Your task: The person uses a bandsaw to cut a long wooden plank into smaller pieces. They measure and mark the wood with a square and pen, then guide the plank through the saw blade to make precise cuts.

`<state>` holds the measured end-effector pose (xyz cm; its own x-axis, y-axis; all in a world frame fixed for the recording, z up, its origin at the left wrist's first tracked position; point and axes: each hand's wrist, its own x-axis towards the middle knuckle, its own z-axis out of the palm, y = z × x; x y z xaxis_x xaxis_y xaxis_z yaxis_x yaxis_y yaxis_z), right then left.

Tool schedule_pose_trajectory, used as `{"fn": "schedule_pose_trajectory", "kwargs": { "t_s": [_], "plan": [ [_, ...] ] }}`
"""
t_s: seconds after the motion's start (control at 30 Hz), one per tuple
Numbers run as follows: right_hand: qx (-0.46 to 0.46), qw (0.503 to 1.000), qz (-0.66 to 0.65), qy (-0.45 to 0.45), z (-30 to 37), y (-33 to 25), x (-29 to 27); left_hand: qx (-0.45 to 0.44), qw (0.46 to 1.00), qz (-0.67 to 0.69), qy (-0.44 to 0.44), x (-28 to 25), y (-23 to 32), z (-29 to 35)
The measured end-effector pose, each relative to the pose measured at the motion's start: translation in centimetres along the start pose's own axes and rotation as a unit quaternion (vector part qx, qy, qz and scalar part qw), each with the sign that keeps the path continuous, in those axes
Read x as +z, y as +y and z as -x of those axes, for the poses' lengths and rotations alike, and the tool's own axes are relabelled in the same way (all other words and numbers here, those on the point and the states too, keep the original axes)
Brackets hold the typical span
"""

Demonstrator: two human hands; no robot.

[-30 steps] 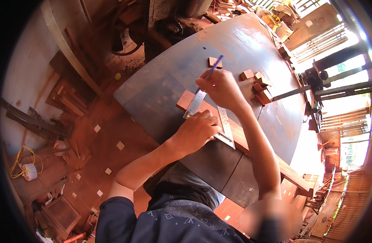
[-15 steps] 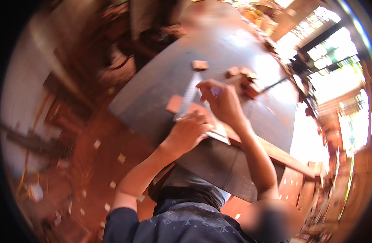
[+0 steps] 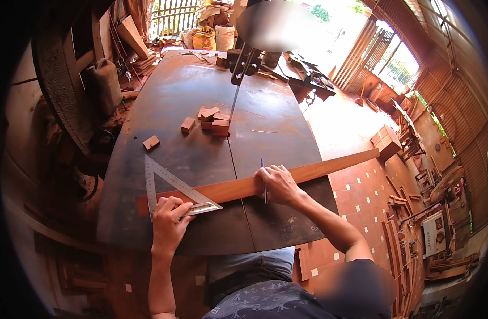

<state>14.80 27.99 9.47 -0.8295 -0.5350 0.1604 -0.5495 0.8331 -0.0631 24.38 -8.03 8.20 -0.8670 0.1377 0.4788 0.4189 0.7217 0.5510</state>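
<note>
A long reddish wooden strip lies across the near part of a dark metal saw table, and its right end juts past the table edge. My left hand is closed on a metal triangular set square, which lies across the strip's left end. Further right, my right hand rests on the strip with its fingers bent. A blue pen is held in it, pointing up and away from me. The undersides of the right fingers are hidden.
Ahead, an upright bandsaw blade meets the table slot beneath a dark guide. Several small wood blocks lie left of the blade, and one single block sits nearer. Lumber lies on the tiled floor at right.
My view has swung round and sharpened. My right hand has left the set square's side and come down on the strip to the right, still with the pen. My left hand stays on the set square.
</note>
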Motion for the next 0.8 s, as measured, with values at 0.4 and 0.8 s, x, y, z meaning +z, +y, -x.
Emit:
{"fn": "schedule_pose_trajectory", "kwargs": {
  "t_s": [0.4, 0.8],
  "plan": [
    [-0.126, 0.982, -0.11, 0.085, 2.2, -1.7, 1.8, 0.036, 0.999, -0.016, 0.006, 0.6, 1.4, 4.1],
    [-0.104, 0.984, -0.12, 0.086, 2.0, -2.5, 1.1, 0.04, 0.998, -0.023, 0.038, 1.4, -1.1, 4.6]
  ]
}}
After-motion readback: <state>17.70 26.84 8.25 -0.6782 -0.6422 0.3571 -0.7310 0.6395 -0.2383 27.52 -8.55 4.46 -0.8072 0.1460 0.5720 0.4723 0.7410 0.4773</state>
